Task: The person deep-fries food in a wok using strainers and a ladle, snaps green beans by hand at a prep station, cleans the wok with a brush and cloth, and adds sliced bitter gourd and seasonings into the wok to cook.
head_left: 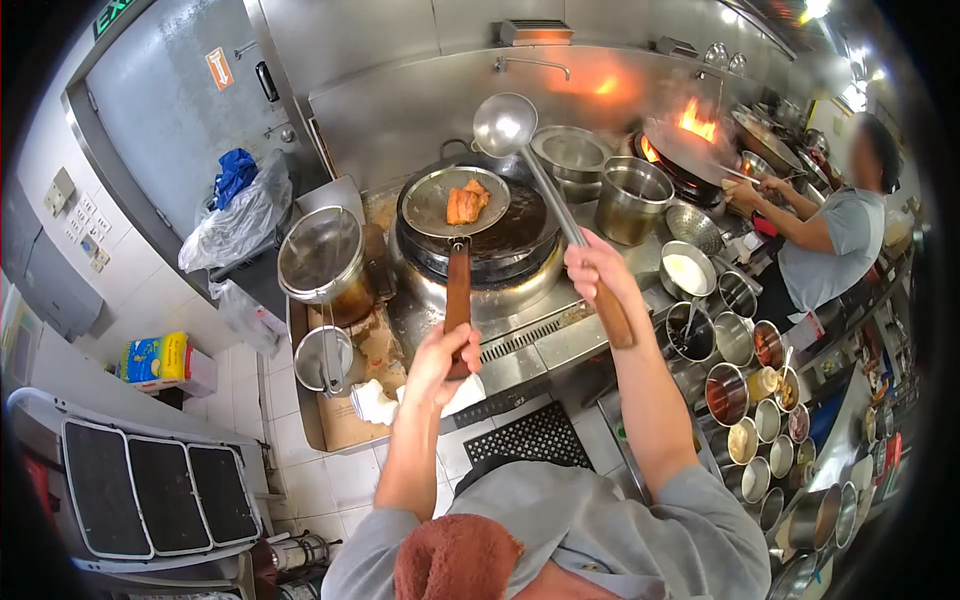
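My left hand (444,362) is closed around the wooden handle of a round skimmer (428,212), held over a wok (525,228) with dark liquid in it. On the skimmer rests a browned piece of food (466,203), which looks like meat. My right hand (603,268) grips a long ladle (505,122) near its wooden handle end. The ladle's bowl is raised beyond the wok, up and to the right of the skimmer, and does not touch the food.
Left of the wok stand a metal pot with a strainer (322,262) and a smaller pot (327,358). A metal pot (636,200) is at the right. Flames (697,122) rise by another wok, where a co-worker (835,230) stands. Several seasoning containers (743,440) line the right side.
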The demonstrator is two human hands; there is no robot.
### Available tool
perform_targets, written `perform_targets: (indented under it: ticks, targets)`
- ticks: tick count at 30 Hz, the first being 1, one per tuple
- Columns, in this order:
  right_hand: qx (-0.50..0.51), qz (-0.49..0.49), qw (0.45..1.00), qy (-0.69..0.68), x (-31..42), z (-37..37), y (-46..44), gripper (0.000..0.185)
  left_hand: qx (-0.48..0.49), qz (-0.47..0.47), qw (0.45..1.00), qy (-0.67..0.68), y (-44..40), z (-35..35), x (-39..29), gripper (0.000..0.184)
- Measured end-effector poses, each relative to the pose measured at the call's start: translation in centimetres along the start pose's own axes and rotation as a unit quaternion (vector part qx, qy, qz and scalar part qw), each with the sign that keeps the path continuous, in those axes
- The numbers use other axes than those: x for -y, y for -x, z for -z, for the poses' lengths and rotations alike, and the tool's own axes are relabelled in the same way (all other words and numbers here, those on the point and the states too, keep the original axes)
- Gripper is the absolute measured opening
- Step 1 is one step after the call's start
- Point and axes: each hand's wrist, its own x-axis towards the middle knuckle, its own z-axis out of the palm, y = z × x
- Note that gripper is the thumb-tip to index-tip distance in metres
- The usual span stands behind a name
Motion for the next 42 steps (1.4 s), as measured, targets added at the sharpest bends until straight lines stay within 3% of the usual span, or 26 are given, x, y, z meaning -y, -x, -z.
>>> perform_targets:
  ticks: [2,3,4,5,6,10,13,15,17,18,19,20,21,25,27,28,29,30,32,33,35,36,37,38,40,42]
  targets:
    - [0.043,-0.054,0.967,-0.245,-0.3,1.0,-2.9,0.041,-0.009,-0.027,1.0,-0.009,1.8,-0.8,0.7,0.015]
    - [0.042,-0.058,0.967,-0.245,-1.2,1.4,-3.3,0.041,-0.012,-0.026,1.0,-0.006,2.0,-1.1,1.1,0.015]
    - [-0.011,-0.013,0.999,0.041,-1.8,0.3,-3.6,0.043,-0.027,-0.038,0.999,-0.014,2.0,-1.2,1.2,0.013]
    - [-0.059,0.035,0.944,0.323,-2.2,-0.7,-4.0,0.045,-0.043,-0.051,0.998,-0.023,2.0,-1.2,1.0,0.012]
    - [-0.096,0.065,0.922,0.368,-2.9,-1.4,-3.3,0.052,-0.043,-0.042,0.998,-0.01,1.5,-0.4,0.6,0.011]
    - [-0.028,0.074,0.967,0.243,-1.7,-2.2,-1.3,0.067,-0.04,-0.021,0.999,-0.002,1.5,0.1,-0.2,0.01]
    - [-0.03,0.049,0.971,0.23,-1.4,-2.5,-0.6,0.068,-0.015,-0.052,0.994,-0.097,1.1,0.8,0.7,0.011]
    - [-0.084,0.024,0.965,0.247,-3.7,-2.5,-0.8,0.069,-0.011,-0.052,0.993,-0.105,0.4,0.6,1.3,0.012]
    - [-0.045,0.005,0.983,0.178,-6.3,-1.5,-0.9,0.048,-0.023,-0.059,0.99,-0.125,-0.9,1.7,1.8,0.01]
    - [-0.053,0.006,0.983,0.175,-6.9,-1.0,-0.9,0.048,-0.016,-0.045,0.988,-0.144,-1.7,2.4,1.8,0.01]
    - [-0.027,-0.041,0.999,0.0,-7.1,-0.8,-1.0,0.031,-0.013,-0.04,0.988,-0.147,-2.1,2.5,1.8,0.01]
    - [0.0,-0.084,0.981,-0.177,-7.3,-0.7,-0.9,0.015,-0.01,-0.024,0.992,-0.123,-2.3,2.6,1.7,0.01]
    - [-0.006,-0.079,0.98,-0.182,-7.5,-0.5,-0.6,0.015,-0.006,-0.007,0.995,-0.1,-2.5,2.6,1.6,0.011]
    - [0.038,-0.135,0.859,-0.493,-8.2,-0.4,2.2,0.013,-0.038,0.006,0.991,-0.13,-2.1,2.7,2.3,0.01]
    - [0.052,-0.126,0.794,-0.592,-8.0,-0.6,5.8,0.014,-0.102,0.028,0.981,-0.16,-1.8,2.0,2.7,0.01]
    - [0.047,-0.084,0.805,-0.586,-8.0,-1.1,8.1,0.014,-0.105,0.025,0.982,-0.154,-1.9,2.2,3.3,0.011]
    - [0.046,-0.117,0.738,-0.663,-8.1,-0.9,11.0,0.015,-0.13,0.012,0.978,-0.163,-2.2,2.3,4.2,0.011]
    - [0.104,-0.107,0.715,-0.683,-8.7,-0.7,13.6,0.018,-0.121,0.0,0.977,-0.173,-2.5,3.0,5.0,0.012]
    - [0.099,-0.028,0.743,-0.661,-10.5,-0.2,19.8,0.015,-0.137,-0.03,0.958,-0.252,-3.1,3.4,6.5,0.011]
    - [0.074,0.009,0.805,-0.589,-9.8,-1.2,23.8,0.021,-0.139,-0.068,0.961,-0.229,-4.3,5.4,7.9,0.014]
    - [0.048,0.062,0.824,-0.561,-11.3,-1.7,31.2,0.028,-0.12,-0.095,0.968,-0.197,-4.4,4.9,9.0,0.019]
    - [0.033,0.095,0.831,-0.548,-11.9,-2.4,34.9,0.03,-0.007,-0.299,0.777,-0.554,-4.1,6.3,9.2,0.011]
    - [-0.001,0.114,0.829,-0.547,-12.0,-3.5,38.6,0.03,0.019,-0.354,0.737,-0.575,-4.2,6.5,9.9,0.011]
    - [-0.071,0.149,0.83,-0.532,-12.2,-5.1,41.9,0.028,0.028,-0.349,0.747,-0.565,-4.0,5.4,10.8,0.011]
    - [-0.167,0.219,0.815,-0.511,-13.1,-7.9,47.0,0.023,0.006,-0.232,0.866,-0.442,-4.9,3.2,12.5,0.011]
    - [-0.266,0.291,0.79,-0.47,-13.6,-10.1,52.0,0.026,-0.002,-0.169,0.91,-0.378,-5.3,0.4,14.7,0.011]
